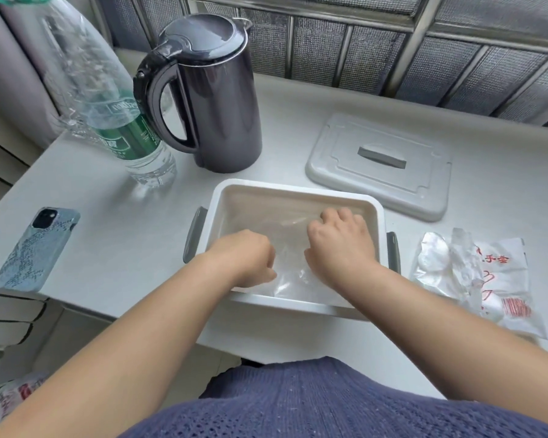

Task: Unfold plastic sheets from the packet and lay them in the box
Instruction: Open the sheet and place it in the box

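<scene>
Clear sheet (290, 281) (gripped) in box (298, 187); kettle (222, 99), lid (380, 165), packet (500, 279) nearby

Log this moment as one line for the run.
left hand: curled on plastic sheet in box | right hand: curled on same sheet | packet: right of box | lid: off, behind box

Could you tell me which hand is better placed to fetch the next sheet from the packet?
Probably the right hand: the packet lies just right of the box, while the left hand would cross over.
</scene>
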